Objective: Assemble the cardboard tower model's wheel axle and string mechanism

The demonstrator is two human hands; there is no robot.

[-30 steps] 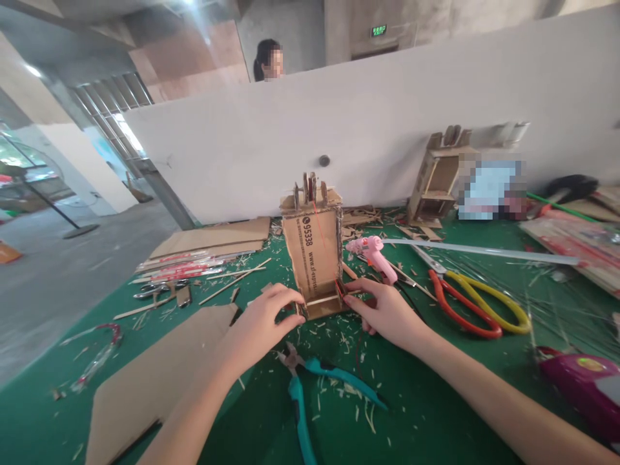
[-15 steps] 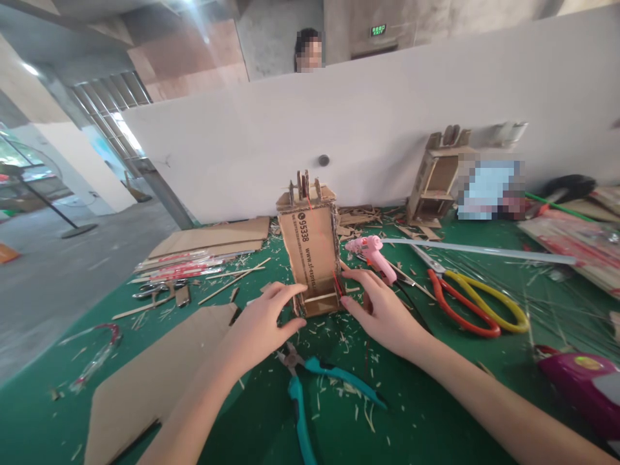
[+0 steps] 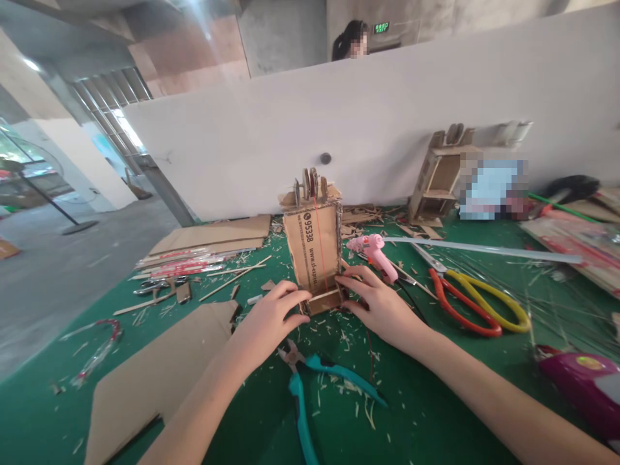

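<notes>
A small cardboard model [image 3: 310, 242], shaped like an open-fronted tower, stands upright on the green table. Round cardboard discs [image 3: 312, 183] are set between uprights on its top. A thin red string [image 3: 320, 242] runs from the discs down the inside, over printed numbers. My left hand [image 3: 276, 313] grips the lower left side of the model, thumb and fingers at its edge. On the opposite lower side, my right hand [image 3: 382, 307] holds the model with bent fingers. Teal-handled pliers [image 3: 303, 371] lie spread just in front.
A pink glue gun [image 3: 375, 252] and large scissors [image 3: 465, 300] lie to the right. Another cardboard tower [image 3: 436, 177] stands by the white partition [image 3: 387, 129]. A cardboard sheet [image 3: 159, 374] lies left; a purple object [image 3: 578, 387] sits near right. Wood shavings litter the table.
The model has turned slightly and shifted a little right. Its red string, earlier near the right side, now hangs straight across the middle. My right fingers have moved closer around the base.
</notes>
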